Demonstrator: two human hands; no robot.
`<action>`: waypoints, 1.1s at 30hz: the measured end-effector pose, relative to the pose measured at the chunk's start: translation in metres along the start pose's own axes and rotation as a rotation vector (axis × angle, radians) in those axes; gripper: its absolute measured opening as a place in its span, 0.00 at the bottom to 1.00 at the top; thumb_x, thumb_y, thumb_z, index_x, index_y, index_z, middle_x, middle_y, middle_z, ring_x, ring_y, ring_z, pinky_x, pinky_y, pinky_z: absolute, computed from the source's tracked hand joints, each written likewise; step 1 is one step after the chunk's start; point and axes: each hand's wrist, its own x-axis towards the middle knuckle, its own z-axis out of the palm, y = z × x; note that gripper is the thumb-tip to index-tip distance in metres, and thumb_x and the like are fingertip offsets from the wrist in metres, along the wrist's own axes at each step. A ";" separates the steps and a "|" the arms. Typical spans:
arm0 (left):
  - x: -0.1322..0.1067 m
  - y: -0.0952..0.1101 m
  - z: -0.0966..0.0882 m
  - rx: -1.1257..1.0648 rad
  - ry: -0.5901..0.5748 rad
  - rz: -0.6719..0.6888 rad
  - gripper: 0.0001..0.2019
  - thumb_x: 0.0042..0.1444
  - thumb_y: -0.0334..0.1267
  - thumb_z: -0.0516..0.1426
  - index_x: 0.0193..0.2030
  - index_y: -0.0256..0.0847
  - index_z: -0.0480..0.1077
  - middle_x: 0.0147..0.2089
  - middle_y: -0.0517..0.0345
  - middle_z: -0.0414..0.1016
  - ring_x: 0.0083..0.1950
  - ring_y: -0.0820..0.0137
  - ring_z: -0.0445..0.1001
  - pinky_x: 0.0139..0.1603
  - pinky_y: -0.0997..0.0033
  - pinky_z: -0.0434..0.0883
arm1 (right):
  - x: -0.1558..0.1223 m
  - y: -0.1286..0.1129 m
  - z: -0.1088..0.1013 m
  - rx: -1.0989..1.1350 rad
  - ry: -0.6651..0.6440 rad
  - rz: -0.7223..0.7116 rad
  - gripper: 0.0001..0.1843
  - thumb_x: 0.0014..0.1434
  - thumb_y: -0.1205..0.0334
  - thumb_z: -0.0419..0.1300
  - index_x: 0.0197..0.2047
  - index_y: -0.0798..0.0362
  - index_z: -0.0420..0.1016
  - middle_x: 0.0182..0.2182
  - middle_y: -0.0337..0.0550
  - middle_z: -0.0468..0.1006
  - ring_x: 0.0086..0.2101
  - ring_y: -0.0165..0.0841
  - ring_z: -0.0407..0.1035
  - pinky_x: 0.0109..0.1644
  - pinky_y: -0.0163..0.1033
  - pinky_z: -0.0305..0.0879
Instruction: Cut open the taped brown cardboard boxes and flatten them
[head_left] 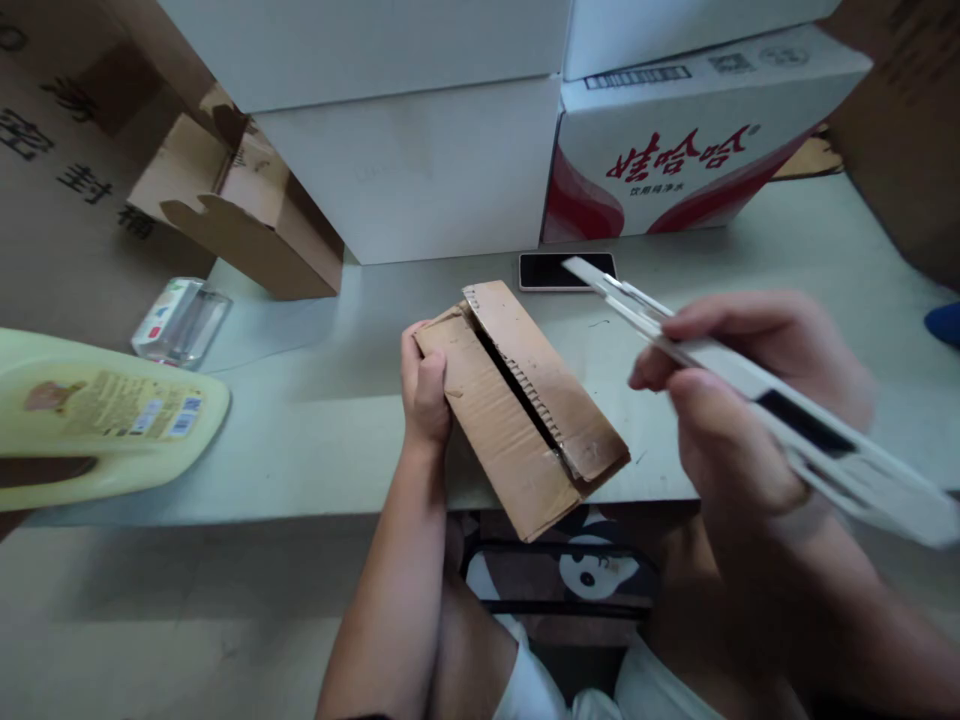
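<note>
My left hand (426,390) grips the left end of a small brown cardboard box (480,420), thumb on top. The box is held tilted above the front edge of the table, and a dark gap runs lengthwise between its two top flaps. My right hand (742,400), slightly blurred, is closed around a white utility knife (727,365) with a dark patch on its body. The narrow front end of the knife points up and left, beyond the box and apart from it. It overlaps a dark-screened phone (547,271) lying on the table behind.
White cartons (412,170) and a red-and-white carton (667,170) stand along the back of the table (322,430). At left are an open cardboard box (262,220), a clear plastic container (187,325) and a yellow jug (150,410). A blue object (943,324) shows at far right.
</note>
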 end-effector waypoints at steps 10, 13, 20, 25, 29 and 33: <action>0.000 0.002 0.001 -0.029 -0.020 -0.011 0.23 0.53 0.56 0.62 0.48 0.43 0.68 0.43 0.54 0.72 0.43 0.64 0.72 0.44 0.64 0.70 | 0.009 0.014 0.034 -0.188 -0.347 -0.111 0.07 0.69 0.60 0.57 0.48 0.48 0.74 0.42 0.42 0.86 0.42 0.37 0.79 0.48 0.45 0.66; -0.001 0.001 0.000 -0.040 -0.017 -0.011 0.21 0.54 0.55 0.62 0.48 0.44 0.69 0.43 0.55 0.72 0.43 0.64 0.72 0.45 0.65 0.70 | 0.008 0.019 0.031 -0.237 -0.410 -0.209 0.07 0.71 0.60 0.57 0.49 0.48 0.75 0.46 0.43 0.86 0.56 0.42 0.74 0.59 0.50 0.61; 0.000 0.005 0.002 -0.048 -0.007 -0.009 0.21 0.51 0.57 0.63 0.44 0.45 0.70 0.41 0.55 0.72 0.41 0.64 0.71 0.42 0.65 0.70 | 0.005 0.021 0.027 -0.299 -0.251 -0.305 0.03 0.69 0.60 0.58 0.43 0.46 0.74 0.38 0.38 0.86 0.54 0.41 0.74 0.62 0.52 0.56; -0.001 0.002 0.002 -0.062 -0.015 -0.016 0.21 0.53 0.56 0.63 0.47 0.44 0.70 0.43 0.54 0.72 0.44 0.64 0.72 0.46 0.64 0.71 | 0.005 0.019 0.018 -0.243 -0.077 -0.269 0.04 0.66 0.60 0.59 0.43 0.44 0.75 0.39 0.42 0.84 0.48 0.44 0.76 0.55 0.54 0.66; -0.001 0.001 0.000 -0.093 -0.007 -0.038 0.19 0.52 0.53 0.64 0.45 0.44 0.72 0.42 0.54 0.73 0.43 0.65 0.72 0.45 0.66 0.72 | 0.003 0.030 0.015 -0.022 0.197 -0.123 0.06 0.68 0.55 0.56 0.43 0.44 0.73 0.36 0.43 0.82 0.41 0.43 0.78 0.49 0.53 0.73; 0.009 0.001 -0.011 -0.131 0.046 -0.082 0.14 0.57 0.53 0.60 0.38 0.44 0.71 0.39 0.56 0.73 0.42 0.66 0.73 0.44 0.67 0.74 | 0.003 0.049 0.019 0.128 0.293 0.037 0.09 0.67 0.51 0.57 0.46 0.46 0.70 0.37 0.43 0.81 0.38 0.41 0.80 0.45 0.51 0.74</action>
